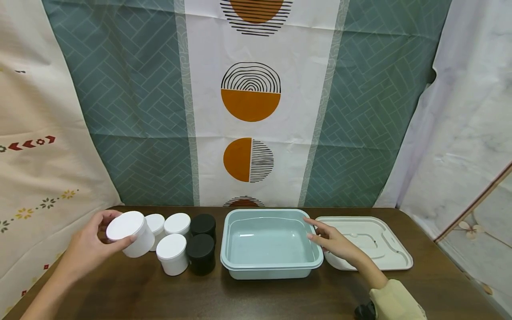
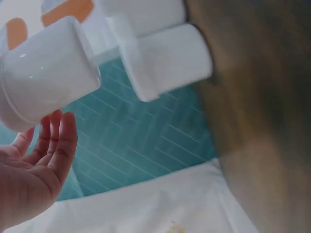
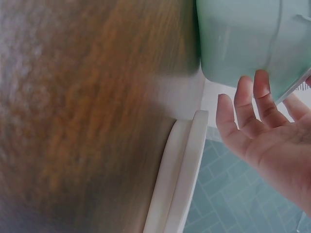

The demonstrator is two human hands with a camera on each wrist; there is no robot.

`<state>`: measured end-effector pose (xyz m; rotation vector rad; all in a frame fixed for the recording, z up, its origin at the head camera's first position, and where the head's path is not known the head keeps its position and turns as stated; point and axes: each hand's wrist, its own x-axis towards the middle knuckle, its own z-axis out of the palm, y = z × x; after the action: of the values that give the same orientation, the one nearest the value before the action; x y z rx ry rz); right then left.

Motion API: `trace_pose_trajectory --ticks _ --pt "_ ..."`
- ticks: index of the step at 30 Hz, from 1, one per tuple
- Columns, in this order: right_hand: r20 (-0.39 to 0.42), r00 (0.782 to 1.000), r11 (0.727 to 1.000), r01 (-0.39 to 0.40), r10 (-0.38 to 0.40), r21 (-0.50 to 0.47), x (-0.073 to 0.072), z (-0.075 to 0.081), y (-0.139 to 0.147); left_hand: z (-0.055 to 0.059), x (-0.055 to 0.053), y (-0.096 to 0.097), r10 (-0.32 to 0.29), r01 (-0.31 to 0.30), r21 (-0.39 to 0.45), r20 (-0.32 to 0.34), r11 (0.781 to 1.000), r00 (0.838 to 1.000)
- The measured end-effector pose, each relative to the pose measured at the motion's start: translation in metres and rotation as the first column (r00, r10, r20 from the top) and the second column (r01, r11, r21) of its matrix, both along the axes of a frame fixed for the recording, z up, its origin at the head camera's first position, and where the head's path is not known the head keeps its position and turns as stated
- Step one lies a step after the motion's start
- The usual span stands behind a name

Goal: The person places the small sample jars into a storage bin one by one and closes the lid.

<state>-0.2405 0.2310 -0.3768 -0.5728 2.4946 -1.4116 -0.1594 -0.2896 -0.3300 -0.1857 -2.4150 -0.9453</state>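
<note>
A white lidded jar (image 1: 138,240) is tilted in my left hand (image 1: 90,242), which grips it around the side above the table. In the left wrist view the same jar (image 2: 48,73) shows its smooth side, with the fingers beneath it. Close by stand more white jars (image 1: 172,253) and two black jars (image 1: 201,253). My right hand (image 1: 336,242) rests at the right rim of a pale blue rectangular basin (image 1: 272,269), index finger and thumb over the edge. Loosely bent fingers (image 3: 262,90) lie along the basin's outer wall in the right wrist view.
A flat white lid (image 1: 384,253) lies to the right of the basin, partly behind my right forearm. The brown wooden table (image 1: 272,302) runs back to a patterned curtain (image 1: 152,111). Pale cloth hangs along both sides.
</note>
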Motion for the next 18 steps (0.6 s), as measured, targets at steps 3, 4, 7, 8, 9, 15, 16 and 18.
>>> trace_pose_trajectory --ticks 3,4,7,8,9,15,16,18 --pt "-0.004 1.0 1.0 -0.009 0.009 -0.003 0.0 0.0 0.0 0.009 -0.001 0.009 -0.007 0.007 0.017 -0.021 1.0 1.0" --pt "-0.005 1.0 1.0 -0.012 0.012 -0.007 0.0 0.001 0.001 0.012 -0.001 0.012 -0.01 0.01 0.018 -0.021 1.0 1.0" --pt "-0.003 1.0 1.0 -0.016 0.016 -0.014 0.0 0.001 0.001 0.019 -0.003 0.023 -0.025 0.025 0.019 -0.021 0.999 0.999" --pt "-0.002 1.0 1.0 -0.016 0.016 -0.015 0.0 0.002 0.001 0.021 -0.004 0.027 -0.03 0.03 0.017 -0.022 0.999 0.999" --pt "-0.002 1.0 1.0 -0.015 0.015 -0.016 0.0 0.002 0.0 0.022 -0.005 0.031 -0.035 0.036 0.018 -0.026 0.999 0.999" --pt "0.0 1.0 1.0 -0.011 0.011 -0.019 0.0 0.001 0.0 0.028 -0.011 0.055 -0.072 0.074 0.028 -0.045 0.997 0.996" --pt "0.0 1.0 1.0 -0.011 0.011 -0.019 0.0 0.001 0.0 0.029 -0.012 0.059 -0.081 0.082 0.032 -0.044 0.996 0.996" --pt "0.0 1.0 1.0 -0.011 0.011 -0.017 0.0 0.001 0.0 0.03 -0.015 0.066 -0.101 0.103 0.046 -0.044 0.994 0.994"
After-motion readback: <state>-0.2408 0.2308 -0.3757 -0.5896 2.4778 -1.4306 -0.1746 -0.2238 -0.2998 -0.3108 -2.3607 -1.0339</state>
